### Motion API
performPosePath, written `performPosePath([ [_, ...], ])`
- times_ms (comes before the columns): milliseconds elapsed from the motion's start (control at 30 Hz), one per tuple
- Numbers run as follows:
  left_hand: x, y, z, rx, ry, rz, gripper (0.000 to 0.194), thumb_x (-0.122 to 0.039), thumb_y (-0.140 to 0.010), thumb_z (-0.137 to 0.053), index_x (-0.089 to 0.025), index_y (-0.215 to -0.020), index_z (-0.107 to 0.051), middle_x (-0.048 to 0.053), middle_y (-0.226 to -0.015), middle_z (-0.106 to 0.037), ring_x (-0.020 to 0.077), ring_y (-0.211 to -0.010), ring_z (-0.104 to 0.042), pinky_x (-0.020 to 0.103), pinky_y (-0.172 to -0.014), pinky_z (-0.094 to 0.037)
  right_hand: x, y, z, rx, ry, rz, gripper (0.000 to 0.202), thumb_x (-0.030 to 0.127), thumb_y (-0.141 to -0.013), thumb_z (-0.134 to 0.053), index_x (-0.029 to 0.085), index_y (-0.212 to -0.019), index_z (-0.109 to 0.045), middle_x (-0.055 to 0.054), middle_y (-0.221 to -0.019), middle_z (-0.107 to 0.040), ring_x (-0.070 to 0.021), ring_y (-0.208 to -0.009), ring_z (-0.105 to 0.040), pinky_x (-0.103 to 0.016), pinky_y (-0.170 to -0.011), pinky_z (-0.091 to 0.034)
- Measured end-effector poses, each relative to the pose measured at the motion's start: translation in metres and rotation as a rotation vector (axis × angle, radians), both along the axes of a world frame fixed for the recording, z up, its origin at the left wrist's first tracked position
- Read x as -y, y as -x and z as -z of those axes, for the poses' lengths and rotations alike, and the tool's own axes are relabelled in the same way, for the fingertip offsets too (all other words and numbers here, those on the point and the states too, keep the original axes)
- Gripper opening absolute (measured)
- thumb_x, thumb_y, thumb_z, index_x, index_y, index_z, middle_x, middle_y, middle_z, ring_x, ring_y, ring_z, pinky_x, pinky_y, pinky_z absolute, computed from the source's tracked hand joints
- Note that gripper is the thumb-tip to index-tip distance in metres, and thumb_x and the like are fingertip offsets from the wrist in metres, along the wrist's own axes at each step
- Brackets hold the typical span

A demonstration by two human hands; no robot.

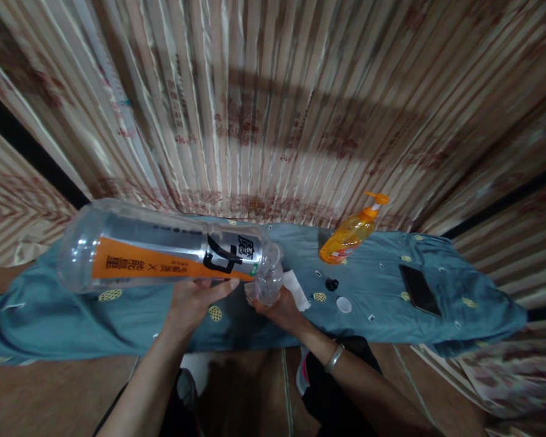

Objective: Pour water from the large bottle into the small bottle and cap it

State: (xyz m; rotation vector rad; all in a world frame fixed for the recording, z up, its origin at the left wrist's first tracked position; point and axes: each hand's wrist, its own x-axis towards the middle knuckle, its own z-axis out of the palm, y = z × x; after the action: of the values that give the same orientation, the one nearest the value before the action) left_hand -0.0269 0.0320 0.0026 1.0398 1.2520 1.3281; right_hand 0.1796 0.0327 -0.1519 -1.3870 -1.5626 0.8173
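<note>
In the head view, the large bottle (150, 252) is held over the blue-green cloth (377, 328), lying nearly level, its neck to the right. The left hand (193, 303) grips it from the near side, thumb along the label and the other fingers mostly hidden. The right hand (279, 309) is curled around a small clear container (268, 288) at the large bottle's neck; whether the two rims touch I cannot tell.

To keep the two lined up, I would support the large bottle's weight nearer its middle, tilt it slowly, and hold the small container steady without squeezing its thin-looking wall.

The large bottle is clear plastic with a rounded base and a silver, black and orange label. Any liquid inside is hard to make out. A white tissue (296, 290) lies beside the right hand.
</note>
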Motion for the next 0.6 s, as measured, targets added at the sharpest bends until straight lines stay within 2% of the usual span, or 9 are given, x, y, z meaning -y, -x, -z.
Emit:
performPosePath([
  [100,-0.001,0.000,0.003,0.017,0.001,0.052,0.045,-0.045,-0.048,-0.106,-0.025,-0.071,-0.074,0.005,-0.071,-0.082,0.0383,-0.091,-0.086,0.050,-0.095,-0.071,-0.001,-0.004,-0.005,0.004,0.000,-0.030,0.041,0.029,-0.080,-0.090,0.027,-0.117,-0.073,-0.006,-0.110,-0.089,-0.0313,-0.102,-0.088,-0.045,-0.096,-0.073],
  [200,-0.004,0.003,0.011,0.001,-0.016,0.071,0.040,-0.045,-0.053,-0.103,-0.024,-0.077,-0.078,0.008,-0.079,-0.085,0.0374,-0.093,-0.086,0.048,-0.095,-0.071,-0.002,-0.003,-0.006,0.052,-0.025,-0.019,0.035,0.031,-0.081,-0.090,0.027,-0.111,-0.073,-0.008,-0.110,-0.087,-0.0334,-0.103,-0.087,-0.048,-0.096,-0.073],
  [367,-0.007,0.010,0.023,-0.012,-0.037,0.068,0.040,-0.042,-0.054,-0.104,-0.023,-0.081,-0.081,0.007,-0.084,-0.087,0.0326,-0.087,-0.085,0.045,-0.089,-0.072,-0.001,0.003,0.001,0.059,-0.035,0.071,0.041,0.039,-0.082,-0.091,0.027,-0.117,-0.072,-0.010,-0.107,-0.086,-0.0372,-0.105,-0.086,-0.055,-0.097,-0.074],
  [467,-0.006,0.012,0.023,0.002,-0.056,0.065,0.037,-0.036,-0.054,-0.105,-0.022,-0.080,-0.082,0.006,-0.082,-0.087,0.0301,-0.083,-0.085,0.042,-0.087,-0.073,0.000,0.004,0.004,0.073,-0.030,0.079,0.047,0.040,-0.081,-0.092,0.028,-0.122,-0.071,-0.011,-0.109,-0.086,-0.0384,-0.103,-0.086,-0.057,-0.094,-0.074],
  [600,-0.005,0.013,0.023,-0.015,-0.044,0.054,0.037,-0.036,-0.054,-0.104,-0.022,-0.080,-0.081,0.006,-0.083,-0.087,0.0297,-0.081,-0.084,0.042,-0.083,-0.073,0.000,0.003,0.004,0.068,-0.009,0.077,0.053,0.035,-0.080,-0.091,0.027,-0.127,-0.068,-0.013,-0.113,-0.087,-0.0390,-0.101,-0.086,-0.058,-0.092,-0.074],
])
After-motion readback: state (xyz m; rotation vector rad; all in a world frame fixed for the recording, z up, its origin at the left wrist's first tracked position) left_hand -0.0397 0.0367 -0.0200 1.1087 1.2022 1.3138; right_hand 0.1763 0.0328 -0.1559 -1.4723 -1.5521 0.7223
